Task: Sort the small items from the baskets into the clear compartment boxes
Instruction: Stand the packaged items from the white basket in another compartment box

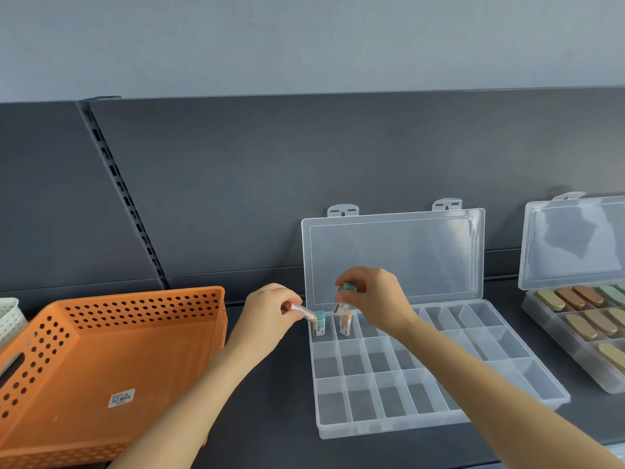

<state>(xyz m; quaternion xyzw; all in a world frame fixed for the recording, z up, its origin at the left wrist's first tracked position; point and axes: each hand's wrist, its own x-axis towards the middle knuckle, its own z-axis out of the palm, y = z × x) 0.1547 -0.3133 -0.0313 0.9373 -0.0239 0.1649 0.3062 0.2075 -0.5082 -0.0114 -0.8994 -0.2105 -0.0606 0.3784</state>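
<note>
An open clear compartment box point(439, 418) lies on the dark shelf, lid propped up behind. Two small wrapped erasers stand upright in its back-left compartments: a teal-topped one point(319, 324) and an orange one point(345, 324). My right hand point(375, 301) pinches another teal-topped eraser point(345, 296) just above the orange one. My left hand point(270, 316) grips a small wrapped item point(303, 312) at the box's back-left corner, its tip touching the teal-topped eraser.
An orange perforated basket point(101, 350) sits at the left, with the corner of a white basket point(10, 316) beyond it. A second open clear box point(575, 333) at the right holds several oval items in tan, brown and green. Dark shelf back panel behind.
</note>
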